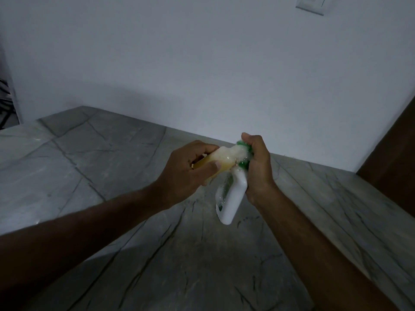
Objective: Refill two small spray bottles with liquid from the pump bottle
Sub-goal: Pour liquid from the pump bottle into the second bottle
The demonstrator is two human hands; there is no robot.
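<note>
My left hand [186, 169] grips a small clear bottle [221, 161] that lies nearly sideways, with yellow liquid and white foam inside. Its mouth points right and meets the green pump top [243, 153] of a white pump bottle [231, 198]. My right hand [258, 167] is curled round the pump bottle's green top and neck, and the white body hangs tilted above the counter. Foam runs down the pump bottle's side. No second small bottle is in view.
A grey marble counter [112, 164] with dark veins spreads below both arms and runs to a white wall [202, 63]. A brown wooden panel [395, 158] stands at the right. A white wall switch plate [311, 4] sits at the top right.
</note>
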